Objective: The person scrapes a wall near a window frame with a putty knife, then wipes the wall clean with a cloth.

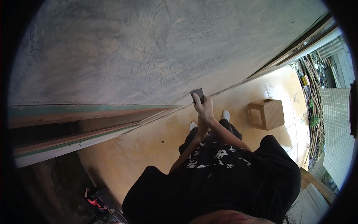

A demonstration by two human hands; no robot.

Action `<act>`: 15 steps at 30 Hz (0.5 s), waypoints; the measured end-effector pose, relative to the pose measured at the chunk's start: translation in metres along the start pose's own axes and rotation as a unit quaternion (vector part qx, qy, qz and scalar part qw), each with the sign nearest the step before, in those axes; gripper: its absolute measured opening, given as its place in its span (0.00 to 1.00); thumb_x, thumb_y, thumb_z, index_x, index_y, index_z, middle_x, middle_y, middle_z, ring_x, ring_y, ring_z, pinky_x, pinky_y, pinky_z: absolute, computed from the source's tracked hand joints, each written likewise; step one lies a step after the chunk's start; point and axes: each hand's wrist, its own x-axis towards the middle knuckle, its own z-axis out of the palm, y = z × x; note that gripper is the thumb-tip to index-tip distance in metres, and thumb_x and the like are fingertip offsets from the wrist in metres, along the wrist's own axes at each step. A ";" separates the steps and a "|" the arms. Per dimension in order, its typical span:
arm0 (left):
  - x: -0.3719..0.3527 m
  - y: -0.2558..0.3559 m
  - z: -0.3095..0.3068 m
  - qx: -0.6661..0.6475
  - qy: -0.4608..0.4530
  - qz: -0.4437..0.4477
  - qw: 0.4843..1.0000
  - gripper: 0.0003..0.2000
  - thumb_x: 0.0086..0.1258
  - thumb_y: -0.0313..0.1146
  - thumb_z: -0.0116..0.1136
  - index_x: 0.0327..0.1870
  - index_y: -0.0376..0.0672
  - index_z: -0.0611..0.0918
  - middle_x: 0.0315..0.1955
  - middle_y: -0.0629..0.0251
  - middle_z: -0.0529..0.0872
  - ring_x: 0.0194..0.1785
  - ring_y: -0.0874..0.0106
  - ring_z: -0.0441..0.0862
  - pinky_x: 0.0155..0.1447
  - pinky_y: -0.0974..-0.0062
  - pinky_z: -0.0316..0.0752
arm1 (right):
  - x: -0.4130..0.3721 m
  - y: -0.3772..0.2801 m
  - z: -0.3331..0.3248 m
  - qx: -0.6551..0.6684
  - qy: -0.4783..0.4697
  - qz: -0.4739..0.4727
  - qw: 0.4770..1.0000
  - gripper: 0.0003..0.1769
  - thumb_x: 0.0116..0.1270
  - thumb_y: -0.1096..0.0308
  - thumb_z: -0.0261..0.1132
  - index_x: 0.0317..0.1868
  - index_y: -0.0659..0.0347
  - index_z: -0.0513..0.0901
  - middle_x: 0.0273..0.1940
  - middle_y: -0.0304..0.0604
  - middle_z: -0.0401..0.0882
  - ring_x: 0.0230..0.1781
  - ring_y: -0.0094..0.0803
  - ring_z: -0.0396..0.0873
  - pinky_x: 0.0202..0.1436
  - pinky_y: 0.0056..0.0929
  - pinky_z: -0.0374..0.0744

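My right hand (205, 108) is closed around a dark grey rectangular block (197, 95), its thumb lying along the block's face. The block is held up close to the rough grey plastered wall (149, 56), overlapping its lower edge in this view. My left hand (203, 129) is just below, close against my right wrist, with its fingers mostly hidden behind it. Both forearms come together in front of my black shirt with its white print.
A brown woven-pattern stool (272, 115) stands to the right on the tan tiled floor (149, 158). At left, a green-edged wooden frame (93, 110) borders an opening. Sticks and debris (315, 108) lie beyond the floor's right edge. Dark and red items (95, 202) sit at lower left.
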 end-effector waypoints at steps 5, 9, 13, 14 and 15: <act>0.001 -0.013 0.011 0.044 -0.032 0.012 0.998 0.07 0.62 0.30 0.61 0.33 0.35 0.81 0.23 0.57 0.85 0.31 0.64 0.86 0.32 0.65 0.74 | -0.009 -0.006 -0.008 -0.037 -0.020 0.051 0.998 0.26 0.68 0.53 0.63 0.21 0.69 0.79 0.14 0.43 0.75 0.15 0.28 0.74 0.21 0.30 0.70; -0.006 -0.012 0.013 0.082 -0.053 0.023 0.995 0.07 0.62 0.31 0.61 0.33 0.35 0.81 0.23 0.57 0.85 0.31 0.64 0.85 0.32 0.65 0.74 | -0.004 -0.002 0.001 -0.014 -0.007 0.018 1.000 0.26 0.68 0.53 0.63 0.22 0.69 0.79 0.16 0.48 0.76 0.16 0.30 0.76 0.22 0.30 0.72; -0.041 -0.019 -0.006 0.137 -0.078 0.016 0.987 0.07 0.62 0.31 0.61 0.33 0.35 0.81 0.23 0.57 0.85 0.31 0.63 0.85 0.32 0.65 0.74 | -0.020 -0.048 0.014 -0.127 0.011 -0.135 0.983 0.26 0.68 0.51 0.63 0.24 0.68 0.81 0.18 0.52 0.79 0.20 0.39 0.82 0.25 0.33 0.75; -0.014 -0.013 -0.001 0.144 -0.072 0.039 0.986 0.07 0.62 0.31 0.61 0.33 0.35 0.81 0.23 0.57 0.85 0.31 0.63 0.85 0.32 0.65 0.74 | -0.013 -0.032 0.008 -0.113 -0.023 -0.079 0.990 0.26 0.68 0.52 0.62 0.23 0.69 0.81 0.18 0.51 0.79 0.19 0.38 0.81 0.24 0.33 0.74; 0.005 -0.013 0.005 0.150 -0.069 0.059 0.985 0.07 0.62 0.31 0.61 0.33 0.35 0.81 0.23 0.57 0.85 0.31 0.63 0.85 0.33 0.65 0.74 | -0.009 -0.022 0.001 -0.100 -0.056 -0.018 0.993 0.26 0.68 0.52 0.62 0.23 0.69 0.81 0.18 0.51 0.79 0.18 0.37 0.81 0.24 0.33 0.74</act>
